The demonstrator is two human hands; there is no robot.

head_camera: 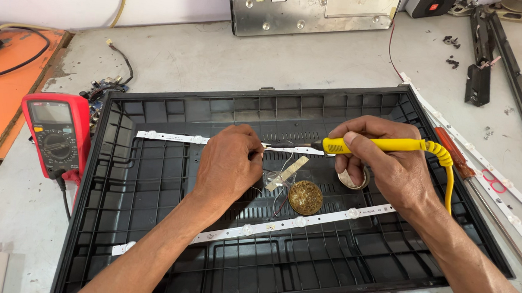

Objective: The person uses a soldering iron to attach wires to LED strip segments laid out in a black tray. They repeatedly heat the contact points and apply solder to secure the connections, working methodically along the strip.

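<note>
Grey worktable [218, 59] carries a big black ribbed plastic panel [163, 261], lying flat, filling most of the view. A metal chassis plate [311, 11] leans at the table's far edge; black metal brackets [507, 65] lie far right. A red multimeter [56, 134] sits just left of the panel, touching its edge. Two white LED strips lie across the panel: upper strip [171, 137] runs under both hands, lower strip [329, 217] slants across the middle. More loose strips [511, 207] lie right of the panel. Right hand [386, 166] is clenched around a yellow soldering iron [376, 145], tip pointing left, down at the upper strip just beside the left fingers. Left hand [233, 163] is curled, fingertips pinching at the upper strip; what it grips is hidden. A round tin of brownish flux [305, 197] sits between the strips, near thin wires [279, 193].
</note>
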